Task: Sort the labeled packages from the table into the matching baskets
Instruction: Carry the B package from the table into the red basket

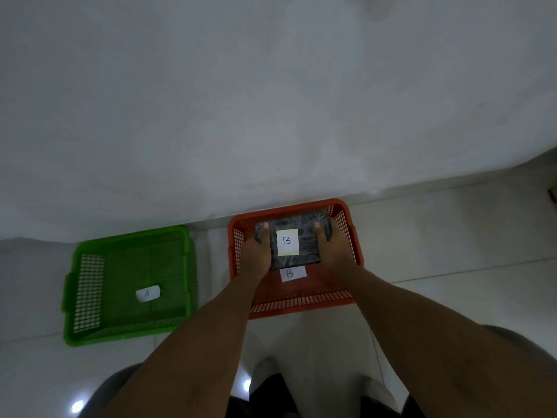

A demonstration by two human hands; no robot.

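A dark patterned package (310, 236) with a white label marked B is held inside the orange basket (352, 239), toward its far end. My left hand (256, 251) grips its left side and my right hand (330, 248) grips its right side. A white card marked B (292, 273) lies on the orange basket's floor just below the package. To the left on the floor stands a green basket (90, 285) with a white card marked A (147, 293) inside it and no package.
Both baskets stand on a pale tiled floor against a white wall (271, 101). A floor gap (211, 267) separates the two baskets. My knees show at the bottom edge. A small brown object (553, 194) sits at the far right edge.
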